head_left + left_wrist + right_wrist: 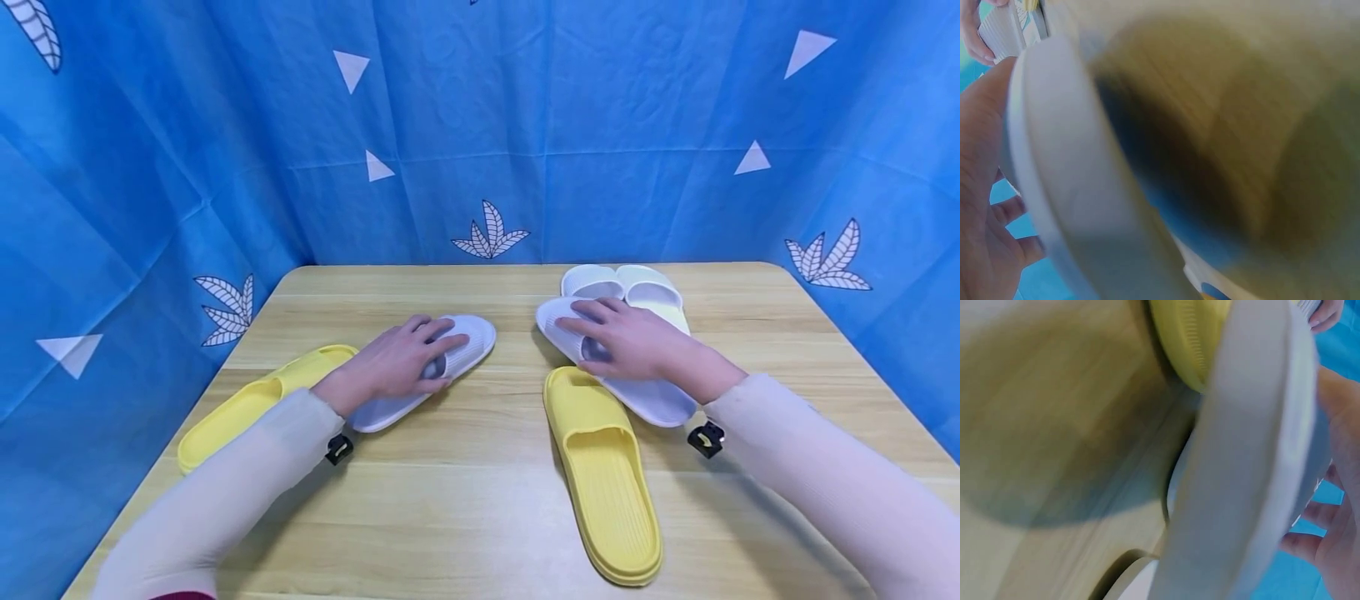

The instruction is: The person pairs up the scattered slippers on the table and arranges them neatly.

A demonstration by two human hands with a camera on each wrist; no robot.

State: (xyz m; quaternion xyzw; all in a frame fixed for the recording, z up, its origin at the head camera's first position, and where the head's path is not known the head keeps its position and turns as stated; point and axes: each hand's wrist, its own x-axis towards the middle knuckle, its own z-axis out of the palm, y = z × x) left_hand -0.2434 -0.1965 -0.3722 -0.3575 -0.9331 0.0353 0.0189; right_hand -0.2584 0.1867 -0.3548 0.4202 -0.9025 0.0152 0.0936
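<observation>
Evenly matched, two hands grip one lavender slipper apiece above a pale, wood-grained tabletop. Nearest the viewer, a yellow slipper lies toe away, its footbed grooved lengthwise, its broad strap smooth and matte. That toe is just beside the slipper in the right hand, so care there seems wise: any sideways shift would probably go best with the sole raised first. At the left, another yellow slipper lies slantwise, partly behind a white sleeve.

Beyond them, the left hand is partly open, fingers spread over the strap and thumb at the near edge of its lavender slipper, left of the tabletop's middle. The right hand mirrors it, half closed about its lavender slipper, right of the middle. (Both wrist views show thick, smooth sidewalls; blur hides whether either sole touches wood.) The straps are finely ribbed and look like soft moulded foam, so a light, even hold should suffice without creasing them.

Farther back, two pale slippers with rounded toes stand side by side before a creased blue curtain.
</observation>
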